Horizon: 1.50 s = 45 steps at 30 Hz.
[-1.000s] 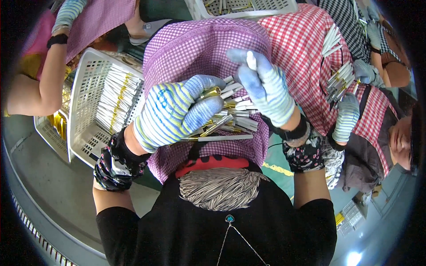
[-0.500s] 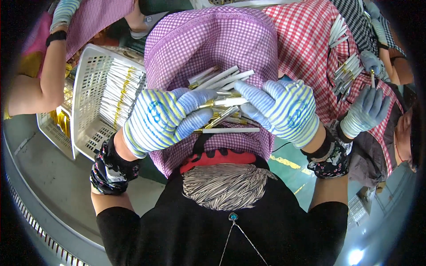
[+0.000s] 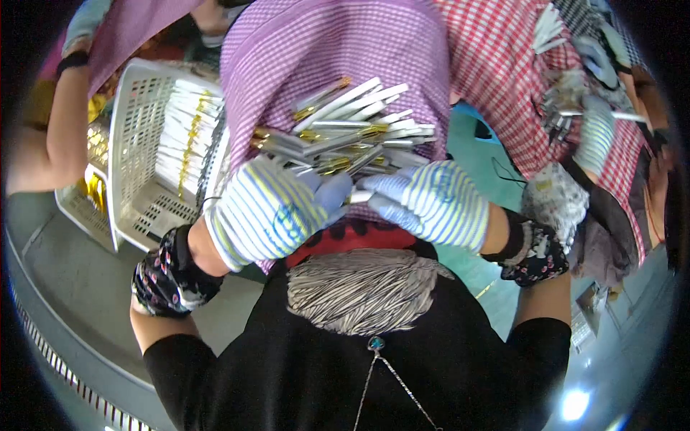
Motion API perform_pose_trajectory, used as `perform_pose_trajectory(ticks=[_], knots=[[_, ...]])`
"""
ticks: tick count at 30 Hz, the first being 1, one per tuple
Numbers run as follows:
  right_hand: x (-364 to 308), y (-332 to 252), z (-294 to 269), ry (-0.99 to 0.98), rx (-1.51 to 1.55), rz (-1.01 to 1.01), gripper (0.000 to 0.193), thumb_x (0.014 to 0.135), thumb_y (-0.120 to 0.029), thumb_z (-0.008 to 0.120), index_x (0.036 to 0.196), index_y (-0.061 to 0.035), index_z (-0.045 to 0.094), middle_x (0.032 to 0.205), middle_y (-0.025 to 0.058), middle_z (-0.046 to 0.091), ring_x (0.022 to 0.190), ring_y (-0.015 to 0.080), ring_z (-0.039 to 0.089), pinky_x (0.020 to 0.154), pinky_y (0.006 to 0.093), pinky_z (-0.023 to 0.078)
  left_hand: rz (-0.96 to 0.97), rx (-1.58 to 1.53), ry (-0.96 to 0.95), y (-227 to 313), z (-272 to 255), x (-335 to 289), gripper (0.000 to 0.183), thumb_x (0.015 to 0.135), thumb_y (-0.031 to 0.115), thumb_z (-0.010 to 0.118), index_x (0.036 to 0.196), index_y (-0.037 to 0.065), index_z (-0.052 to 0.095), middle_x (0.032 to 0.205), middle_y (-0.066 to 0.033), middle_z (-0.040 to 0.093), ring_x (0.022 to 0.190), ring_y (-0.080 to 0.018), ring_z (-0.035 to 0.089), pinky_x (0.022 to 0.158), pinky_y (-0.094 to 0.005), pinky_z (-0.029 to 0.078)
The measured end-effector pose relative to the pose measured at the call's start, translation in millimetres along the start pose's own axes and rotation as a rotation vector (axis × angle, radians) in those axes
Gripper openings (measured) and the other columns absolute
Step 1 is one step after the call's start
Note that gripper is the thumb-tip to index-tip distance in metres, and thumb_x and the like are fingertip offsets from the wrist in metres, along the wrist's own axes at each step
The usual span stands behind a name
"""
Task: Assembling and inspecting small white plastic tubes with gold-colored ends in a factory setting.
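Note:
My left hand [image 3: 277, 208] and my right hand [image 3: 435, 205], both in blue-and-white striped gloves, meet low over my lap. Between their fingertips is a slim white stick [image 3: 360, 196], pinched from both sides; most of its length is hidden by the gloves. Just beyond my fingers, a loose pile of similar white sticks [image 3: 352, 129] with gold bands and greyish ends lies on a purple checked cloth [image 3: 330, 43] over my lap. The sticks point in several directions, and my hands cover the near edge of the pile.
A white plastic basket [image 3: 131, 144] at the left holds rows of white sticks [image 3: 188, 136] with gold bands. Next to it is another basket [image 3: 83, 208] with gold pieces. A co-worker's arm [image 3: 68, 122] is at far left; another's gloved hand [image 3: 595, 136] holds a stick at right.
Both hands have come closer to my body and nearer each other, uncovering more of the pile. The stick between them is now mostly covered. The co-worker's gloved hand at right has moved up.

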State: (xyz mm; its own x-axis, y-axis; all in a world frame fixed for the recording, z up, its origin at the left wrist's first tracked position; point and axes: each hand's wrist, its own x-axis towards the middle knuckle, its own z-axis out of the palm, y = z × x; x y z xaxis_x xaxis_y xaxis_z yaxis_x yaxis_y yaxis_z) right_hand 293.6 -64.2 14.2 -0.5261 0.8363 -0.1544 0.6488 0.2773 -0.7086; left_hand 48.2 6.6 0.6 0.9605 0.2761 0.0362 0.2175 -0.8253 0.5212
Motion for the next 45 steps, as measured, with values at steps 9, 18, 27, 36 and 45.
perform_pose_trajectory(ticks=[9, 18, 27, 36, 45], knots=[[-27.3, 23.8, 2.0, 0.211, 0.052, 0.128, 0.024, 0.092, -0.02, 0.061, 0.109, -0.0054, 0.069, 0.083, 0.012, 0.068, 0.072, 0.0306, 0.067, 0.066, 0.0392, 0.053, -0.019, 0.138, -0.049, 4.2, 7.0, -23.5, 0.047, 0.076, 0.035, 0.071, 0.117, 0.016, 0.062, 0.064, 0.0007, 0.055, 0.05, -0.0191, 0.055, 0.043, -0.0351, 0.039], [17.2, 56.6, -3.6, 0.338, -0.584, 0.015, 0.029, 0.081, -0.026, 0.071, 0.109, -0.017, 0.072, 0.095, 0.0046, 0.062, 0.079, 0.0215, 0.064, 0.065, 0.0351, 0.054, -0.063, -0.105, -0.023, 3.8, 0.9, -30.1, 0.029, 0.079, 0.028, 0.067, 0.102, 0.011, 0.069, 0.089, -0.007, 0.067, 0.08, -0.0248, 0.064, 0.068, -0.038, 0.051], [25.8, 47.8, -27.0, 0.223, -0.674, -0.021, 0.025, 0.08, -0.028, 0.067, 0.1, -0.0139, 0.07, 0.096, 0.0046, 0.063, 0.084, 0.0234, 0.064, 0.071, 0.0389, 0.051, -0.107, 0.112, 0.29, -22.6, -7.0, 24.2, 0.027, 0.08, 0.018, 0.068, 0.106, 0.01, 0.069, 0.087, -0.0048, 0.066, 0.077, -0.0229, 0.064, 0.062, -0.0343, 0.049], [17.1, -0.5, -63.6, 0.659, 0.134, 0.066, 0.015, 0.082, -0.009, 0.076, 0.093, -0.0079, 0.067, 0.082, 0.0019, 0.068, 0.068, 0.0116, 0.062, 0.062, 0.0263, 0.049, -0.25, 0.071, 0.371, -53.3, -31.6, 41.2, 0.025, 0.088, 0.022, 0.064, 0.111, 0.011, 0.07, 0.088, -0.0085, 0.067, 0.071, -0.0266, 0.066, 0.061, -0.0366, 0.05], [5.1, 41.0, -52.6, 0.46, -0.487, 0.019, 0.036, 0.077, -0.006, 0.071, 0.111, -0.007, 0.063, 0.08, 0.0112, 0.067, 0.063, 0.0236, 0.064, 0.058, 0.0356, 0.051, -0.251, 0.3, -0.058, -55.8, 5.7, 37.3, 0.03, 0.086, 0.029, 0.06, 0.1, 0.003, 0.067, 0.079, -0.0142, 0.067, 0.074, -0.0306, 0.066, 0.063, -0.0404, 0.052]])
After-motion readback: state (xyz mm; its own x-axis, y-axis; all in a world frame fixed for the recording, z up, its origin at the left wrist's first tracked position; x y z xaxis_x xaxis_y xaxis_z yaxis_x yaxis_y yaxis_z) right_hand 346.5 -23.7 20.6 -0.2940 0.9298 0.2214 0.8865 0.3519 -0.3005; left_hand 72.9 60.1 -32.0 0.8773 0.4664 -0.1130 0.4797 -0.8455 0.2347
